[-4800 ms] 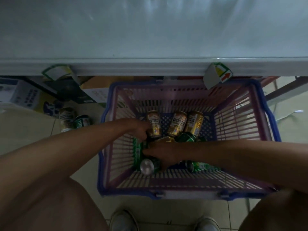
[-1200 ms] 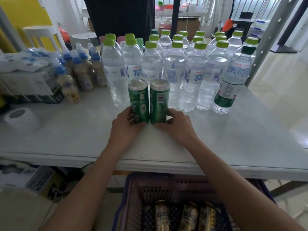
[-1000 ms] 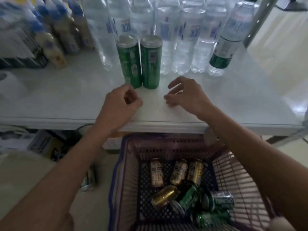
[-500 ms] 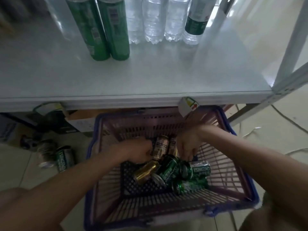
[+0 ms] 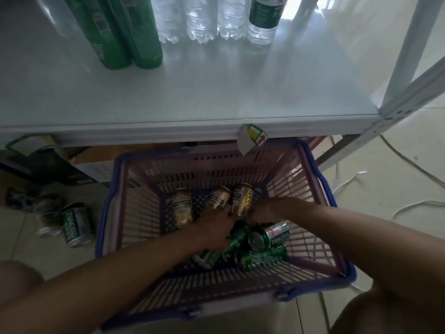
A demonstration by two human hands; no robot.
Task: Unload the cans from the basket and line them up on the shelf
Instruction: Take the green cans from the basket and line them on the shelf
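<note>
The pink basket with a blue rim (image 5: 107,213) stands on the floor below the white shelf (image 5: 216,92). Three gold cans (image 5: 181,208) lean at its far end, and several green cans (image 5: 272,236) lie in a heap toward the right. My left hand (image 5: 214,229) reaches palm down over the heap; what its fingers hold is hidden. My right hand (image 5: 261,212) is curled around the lower end of the rightmost gold can (image 5: 242,197). Two tall green cans (image 5: 127,37) stand side by side on the shelf at the back left.
Clear water bottles (image 5: 216,18) stand in a row behind the tall cans. A price tag (image 5: 251,139) hangs from the shelf edge above the basket. Two cans (image 5: 74,225) and boxes sit on the floor at the left. A shelf post (image 5: 409,51) and cables are at the right.
Both hands left the two tall green cans on the shelf and dropped into the basket. My left hand slid from the gold cans down over the heap.
</note>
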